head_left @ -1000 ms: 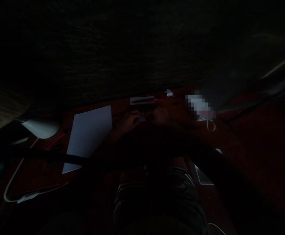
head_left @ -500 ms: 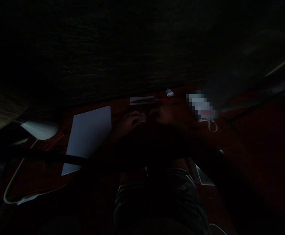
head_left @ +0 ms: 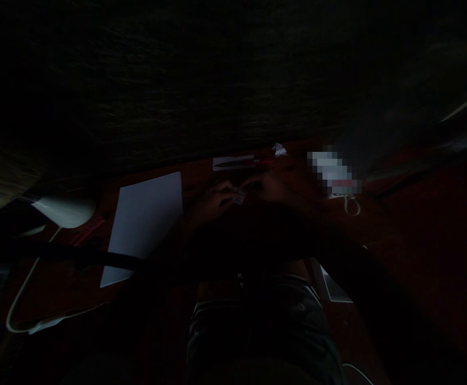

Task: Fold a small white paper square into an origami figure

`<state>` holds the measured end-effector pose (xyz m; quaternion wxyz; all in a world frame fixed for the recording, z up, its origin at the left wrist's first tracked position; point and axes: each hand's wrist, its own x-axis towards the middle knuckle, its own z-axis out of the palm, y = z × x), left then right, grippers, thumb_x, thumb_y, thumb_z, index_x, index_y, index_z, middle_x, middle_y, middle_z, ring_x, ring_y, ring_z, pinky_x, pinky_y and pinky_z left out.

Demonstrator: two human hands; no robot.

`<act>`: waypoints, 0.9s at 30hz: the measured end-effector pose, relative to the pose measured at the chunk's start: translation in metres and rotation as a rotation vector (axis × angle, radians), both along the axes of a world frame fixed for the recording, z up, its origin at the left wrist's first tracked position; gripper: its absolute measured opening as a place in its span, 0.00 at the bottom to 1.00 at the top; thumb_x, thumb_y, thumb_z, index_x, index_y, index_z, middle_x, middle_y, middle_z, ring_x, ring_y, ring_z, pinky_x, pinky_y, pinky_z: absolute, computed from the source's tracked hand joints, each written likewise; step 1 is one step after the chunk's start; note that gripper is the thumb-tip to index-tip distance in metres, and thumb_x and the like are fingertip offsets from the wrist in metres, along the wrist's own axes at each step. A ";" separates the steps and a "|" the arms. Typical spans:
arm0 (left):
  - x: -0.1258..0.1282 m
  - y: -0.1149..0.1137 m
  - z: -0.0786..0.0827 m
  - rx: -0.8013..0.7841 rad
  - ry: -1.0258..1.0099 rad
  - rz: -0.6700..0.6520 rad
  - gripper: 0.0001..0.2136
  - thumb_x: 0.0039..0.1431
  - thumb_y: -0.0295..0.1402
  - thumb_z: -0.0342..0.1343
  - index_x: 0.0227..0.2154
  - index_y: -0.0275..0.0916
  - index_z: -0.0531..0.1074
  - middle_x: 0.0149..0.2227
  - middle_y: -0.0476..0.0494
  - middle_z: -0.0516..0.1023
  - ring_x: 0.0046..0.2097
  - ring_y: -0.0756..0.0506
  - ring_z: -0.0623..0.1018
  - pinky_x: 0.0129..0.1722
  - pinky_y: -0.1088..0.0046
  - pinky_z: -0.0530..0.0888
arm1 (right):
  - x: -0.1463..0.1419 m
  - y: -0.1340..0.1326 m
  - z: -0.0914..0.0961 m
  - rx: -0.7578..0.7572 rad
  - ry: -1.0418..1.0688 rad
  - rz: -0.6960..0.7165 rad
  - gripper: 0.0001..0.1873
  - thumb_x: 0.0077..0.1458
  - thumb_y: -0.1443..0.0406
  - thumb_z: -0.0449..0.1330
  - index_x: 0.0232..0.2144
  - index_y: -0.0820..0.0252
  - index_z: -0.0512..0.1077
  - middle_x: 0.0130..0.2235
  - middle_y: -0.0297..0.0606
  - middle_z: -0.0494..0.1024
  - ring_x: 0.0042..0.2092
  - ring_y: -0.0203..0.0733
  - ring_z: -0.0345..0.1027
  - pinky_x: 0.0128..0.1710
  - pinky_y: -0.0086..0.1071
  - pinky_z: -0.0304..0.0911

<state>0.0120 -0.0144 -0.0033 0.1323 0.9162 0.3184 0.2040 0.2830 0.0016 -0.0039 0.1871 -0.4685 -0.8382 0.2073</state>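
Note:
The scene is very dark. My left hand (head_left: 213, 200) and my right hand (head_left: 265, 186) meet over a reddish-brown table (head_left: 410, 214). Between their fingertips sits a small pale piece of paper (head_left: 239, 198), pinched by both hands. A white sheet of paper (head_left: 145, 219) lies flat just left of my left hand. Beyond the hands rests a narrow white strip with a dark pen-like object (head_left: 233, 162) on it, and a red pen (head_left: 264, 161) beside it.
A small crumpled white scrap (head_left: 279, 149) sits at the far edge. A blurred white item (head_left: 333, 171) with a cord loop lies to the right. At the left are a white rounded object (head_left: 65, 211) and a white cable (head_left: 21, 299). My dark trousers fill the bottom middle.
The small pale piece has shifted slightly right and down between my fingertips. My right hand has closed in on it again after drawing a little away.

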 end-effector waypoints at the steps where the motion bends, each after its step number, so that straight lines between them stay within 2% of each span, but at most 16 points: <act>1: 0.000 0.000 0.000 -0.019 0.000 -0.014 0.16 0.74 0.24 0.64 0.56 0.48 0.88 0.54 0.42 0.84 0.60 0.39 0.82 0.65 0.54 0.80 | 0.000 0.000 0.000 0.004 -0.007 0.003 0.20 0.66 0.70 0.66 0.55 0.49 0.91 0.55 0.39 0.93 0.53 0.48 0.87 0.56 0.38 0.74; 5: -0.001 0.001 -0.001 -0.068 -0.038 -0.045 0.13 0.75 0.24 0.62 0.54 0.44 0.87 0.55 0.42 0.86 0.57 0.42 0.85 0.62 0.60 0.83 | 0.000 0.002 -0.004 0.024 -0.013 0.000 0.18 0.70 0.69 0.64 0.53 0.50 0.91 0.56 0.40 0.93 0.55 0.50 0.87 0.57 0.39 0.73; 9: -0.002 0.002 -0.002 -0.045 -0.065 -0.035 0.10 0.74 0.24 0.64 0.50 0.41 0.87 0.52 0.42 0.88 0.55 0.42 0.87 0.61 0.60 0.83 | 0.000 0.005 -0.011 0.065 0.021 -0.001 0.18 0.69 0.69 0.65 0.52 0.48 0.91 0.52 0.37 0.94 0.49 0.47 0.87 0.52 0.36 0.73; 12: -0.002 0.002 -0.003 -0.033 -0.055 -0.021 0.11 0.73 0.24 0.64 0.51 0.42 0.87 0.52 0.41 0.88 0.55 0.42 0.87 0.60 0.61 0.84 | -0.001 0.005 -0.012 0.081 0.005 0.010 0.17 0.70 0.69 0.65 0.51 0.48 0.91 0.52 0.37 0.94 0.50 0.48 0.87 0.53 0.37 0.73; 17: 0.000 -0.001 -0.003 -0.023 -0.006 -0.004 0.17 0.72 0.23 0.63 0.57 0.45 0.86 0.56 0.42 0.86 0.57 0.41 0.86 0.61 0.60 0.84 | -0.006 -0.002 0.001 0.043 -0.077 -0.027 0.18 0.70 0.68 0.64 0.52 0.47 0.91 0.56 0.39 0.93 0.54 0.51 0.87 0.56 0.40 0.73; 23: 0.001 -0.001 -0.001 -0.025 -0.001 -0.078 0.15 0.73 0.21 0.60 0.53 0.44 0.86 0.60 0.43 0.86 0.62 0.41 0.85 0.66 0.58 0.82 | -0.018 -0.011 0.020 -0.030 -0.223 -0.101 0.21 0.74 0.68 0.59 0.57 0.50 0.89 0.60 0.44 0.91 0.59 0.56 0.85 0.59 0.44 0.73; 27: 0.000 0.000 -0.001 -0.022 0.002 -0.092 0.15 0.73 0.21 0.60 0.53 0.43 0.86 0.59 0.43 0.86 0.61 0.41 0.86 0.65 0.58 0.83 | -0.025 -0.013 0.026 -0.042 -0.274 -0.145 0.20 0.76 0.65 0.58 0.60 0.51 0.88 0.61 0.46 0.90 0.61 0.56 0.84 0.59 0.43 0.73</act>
